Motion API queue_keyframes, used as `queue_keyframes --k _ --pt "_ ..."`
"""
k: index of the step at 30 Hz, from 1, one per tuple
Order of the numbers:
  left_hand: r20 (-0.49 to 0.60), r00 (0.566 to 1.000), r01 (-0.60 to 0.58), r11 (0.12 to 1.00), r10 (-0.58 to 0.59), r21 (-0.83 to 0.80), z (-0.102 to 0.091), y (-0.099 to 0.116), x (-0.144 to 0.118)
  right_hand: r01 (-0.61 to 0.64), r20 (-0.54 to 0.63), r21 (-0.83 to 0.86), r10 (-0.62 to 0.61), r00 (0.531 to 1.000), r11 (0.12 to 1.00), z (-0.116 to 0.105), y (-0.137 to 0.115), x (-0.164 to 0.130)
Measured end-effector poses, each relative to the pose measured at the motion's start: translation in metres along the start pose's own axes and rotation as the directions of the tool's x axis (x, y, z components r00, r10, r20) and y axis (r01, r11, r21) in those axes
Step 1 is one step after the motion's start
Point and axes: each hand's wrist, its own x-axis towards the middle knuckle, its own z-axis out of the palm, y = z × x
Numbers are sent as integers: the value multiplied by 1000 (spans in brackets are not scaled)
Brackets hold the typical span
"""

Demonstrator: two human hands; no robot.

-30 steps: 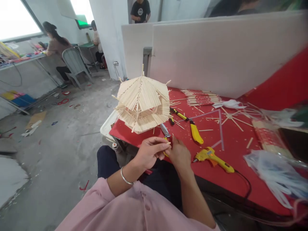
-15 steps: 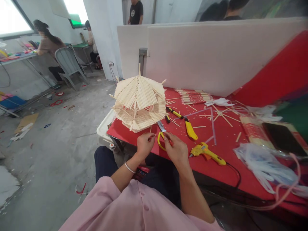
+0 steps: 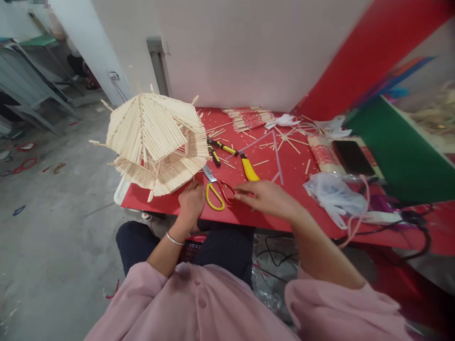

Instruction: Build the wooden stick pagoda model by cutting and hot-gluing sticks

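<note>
My left hand (image 3: 192, 202) is closed in a pinch just below the near edge of a hexagonal pavilion model (image 3: 156, 128) built of thin wooden sticks. What its fingers hold is too small to make out. The scissors (image 3: 214, 195), with one yellow and one red handle, lie partly open on the red table (image 3: 170, 202), right of that hand. My right hand (image 3: 268, 198) reaches in over the table with fingers stretched out and a gap before the thumb. Its fingertips are at the red scissors handle; whether they touch is unclear. The glue gun does not show now.
Behind the scissors lie a yellow-handled cutter (image 3: 249, 168) and black-yellow pliers (image 3: 214, 155). Loose sticks (image 3: 286, 138) and stick bundles (image 3: 249, 117) are farther back. To the right are a plastic bag (image 3: 330, 194), a phone (image 3: 353, 157), cables and a green board (image 3: 401, 151).
My view has swung right and down. My right hand has left the scissors handle and moved right, its fingers opening out. My left hand stays pinched, nearer the model. The glue gun has gone from sight.
</note>
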Motion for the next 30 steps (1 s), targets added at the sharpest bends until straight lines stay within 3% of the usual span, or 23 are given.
queue_keyframes --k 4,8,11,17,20,23,25,27,30 --pt "-132 990 -56 995 45 -77 6 -3 -2 -7 172 -49 16 985 999 -42 43 52" --pt "-406 901 -259 942 155 -214 9 -1 -6 -167 114 -249 200 973 954 -57 73 128" --pt "-513 828 -400 879 225 -260 3 7 -12 -203 84 -305 238 967 930 -55 84 178" --pt "-568 778 -498 815 269 -296 -17 22 -20 -218 120 -363 277 953 906 -27 83 240" --pt "-589 765 -513 799 260 -314 -22 26 -21 -223 145 -372 294 945 901 -14 78 252" --pt "-561 790 -508 776 247 -373 -27 29 -24 -229 151 -338 292 944 913 -15 70 250" --pt "-541 805 -510 748 242 -424 -32 33 -26 -246 119 -282 288 950 927 -24 65 241" --pt "-564 792 -540 697 232 -472 -42 39 -29 -253 61 -187 269 961 949 -40 60 224" --pt "-588 783 -581 579 204 -572 -66 49 -37 -201 -71 33 203 977 979 -70 43 182"
